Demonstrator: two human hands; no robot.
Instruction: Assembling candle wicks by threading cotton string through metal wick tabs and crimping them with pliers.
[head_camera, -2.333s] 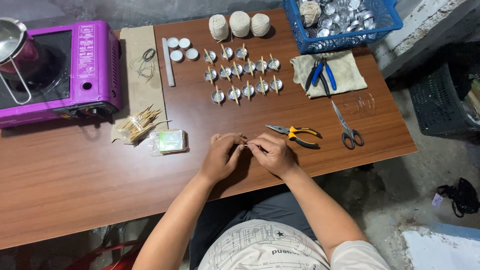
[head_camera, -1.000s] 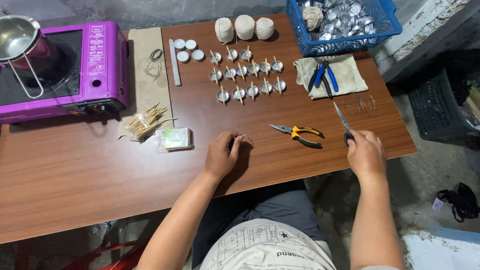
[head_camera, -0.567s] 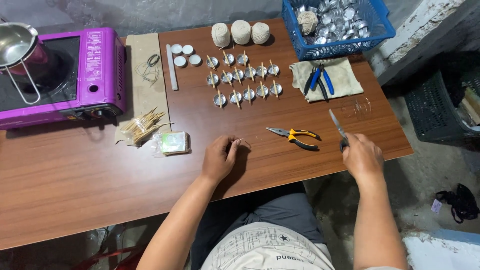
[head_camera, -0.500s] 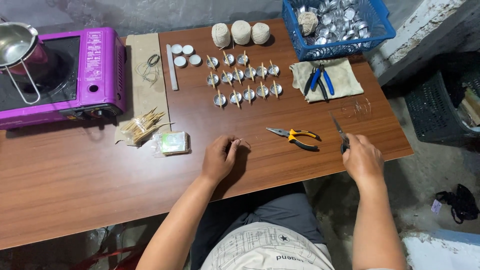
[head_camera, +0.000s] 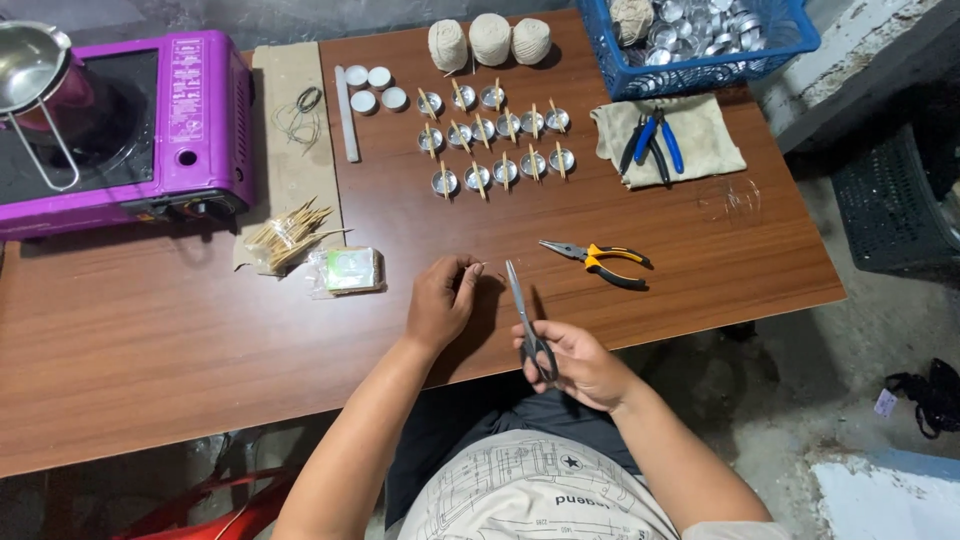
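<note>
The right hand (head_camera: 580, 362) is holding its grip tight on the scissors (head_camera: 527, 320). The left hand (head_camera: 441, 299) is pinching a thin wick (head_camera: 481, 266) on the desk (head_camera: 150, 330). A small green packet (head_camera: 352, 269) is lying just left of that grip.

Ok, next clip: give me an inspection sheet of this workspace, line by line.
Surface: brown wooden table.
Job's things: scissors, blades closed, pointing away; a thin thing pinched in the left hand, too small to tell.
Clutter: pliers, tin cups with sticks in rows, three twine balls, purple stove, stick pile, blue basket, cloth with cutters.
Grippers: left hand on table, fingertips pinched; right hand holds scissors.
Cables: nothing seen.
Surroundings: concrete floor, dark crate at right.
</note>
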